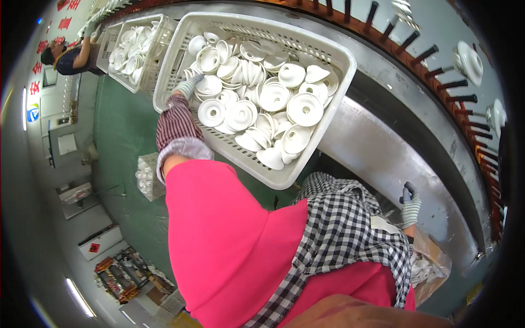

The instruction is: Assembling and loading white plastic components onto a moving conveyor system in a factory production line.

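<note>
The left hand [188,86], in a grey knitted glove above a striped sleeve cover, reaches into the near left corner of a large white perforated plastic crate [322,46]. Its fingers curl down among the white ceramic disc-shaped pieces [273,98] heaped inside, touching the ones at the crate's left wall; whether they grip one cannot be told, since the fingertips are buried between the pieces. The pieces are round, shallow and ribbed, most with a raised hub in the middle, and they lie tumbled at every angle, filling the crate from wall to wall.

The right hand [410,205], wearing a grey glove with dark fingertips, is well apart from the crate, low at the right beside a curved grey metal rim [383,147]. Its fingers are bent loosely and nothing shows between them.

Along that rim runs a curved row of dark pegs on an orange band [437,54], and a few white ceramic pieces sit on pegs at the far right [469,61]. A second white plastic crate [158,38] holding similar pieces stands just beside the first, to its left. Behind it another person in a dark top [74,57] stands at the upper left. The floor [123,136] below is green.
</note>
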A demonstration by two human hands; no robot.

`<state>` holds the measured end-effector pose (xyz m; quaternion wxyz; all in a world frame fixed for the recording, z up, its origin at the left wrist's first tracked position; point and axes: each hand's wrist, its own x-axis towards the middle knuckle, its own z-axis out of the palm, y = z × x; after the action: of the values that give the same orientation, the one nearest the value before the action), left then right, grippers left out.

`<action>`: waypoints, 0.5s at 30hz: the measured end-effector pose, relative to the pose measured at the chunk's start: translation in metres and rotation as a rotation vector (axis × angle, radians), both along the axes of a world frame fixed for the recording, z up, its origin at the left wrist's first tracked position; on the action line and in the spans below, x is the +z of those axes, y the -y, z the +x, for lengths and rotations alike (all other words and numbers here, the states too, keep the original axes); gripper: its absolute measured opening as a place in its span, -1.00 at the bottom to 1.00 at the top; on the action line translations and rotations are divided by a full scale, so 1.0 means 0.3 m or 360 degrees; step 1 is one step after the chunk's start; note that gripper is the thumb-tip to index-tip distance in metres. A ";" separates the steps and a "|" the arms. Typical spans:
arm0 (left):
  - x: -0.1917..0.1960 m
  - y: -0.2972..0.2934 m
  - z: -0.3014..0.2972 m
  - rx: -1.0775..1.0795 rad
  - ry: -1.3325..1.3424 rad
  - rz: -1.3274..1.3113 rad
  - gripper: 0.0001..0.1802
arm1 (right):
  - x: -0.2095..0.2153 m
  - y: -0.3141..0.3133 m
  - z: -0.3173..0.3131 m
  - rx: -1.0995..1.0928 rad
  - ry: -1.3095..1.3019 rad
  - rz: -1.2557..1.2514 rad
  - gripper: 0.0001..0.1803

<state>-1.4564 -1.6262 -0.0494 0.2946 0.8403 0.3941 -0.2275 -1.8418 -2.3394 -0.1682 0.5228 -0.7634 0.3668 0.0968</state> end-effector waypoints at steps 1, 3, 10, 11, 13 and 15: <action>-0.008 0.001 -0.008 0.0001 -0.0001 0.0194 0.03 | -0.012 -0.004 -0.014 -0.0063 -0.0069 0.0003 -0.67; -0.011 0.056 -0.005 -0.0157 0.0165 0.0161 -0.06 | -0.033 -0.008 -0.008 -0.0069 0.0053 0.0068 -0.69; 0.063 0.698 -0.078 -0.0305 0.0297 -0.0668 -0.11 | -0.008 -0.015 0.072 0.0102 0.0095 0.0015 -0.68; 0.117 0.755 -0.078 -0.0325 0.0251 -0.0828 -0.12 | -0.001 -0.020 0.081 0.0196 0.0202 -0.0014 -0.68; 0.229 0.809 -0.155 -0.0823 0.0486 -0.0811 -0.16 | 0.004 -0.009 0.076 0.0181 0.0120 0.0026 -0.68; 0.262 0.870 -0.278 -0.1525 0.0280 -0.0649 -0.25 | -0.005 -0.004 0.078 0.0121 0.0125 0.0001 -0.68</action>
<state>-1.5396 -1.8871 0.0291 0.3471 0.8677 -0.1127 -0.3374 -1.8183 -2.3383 -0.1696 0.5329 -0.7798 0.3168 0.0868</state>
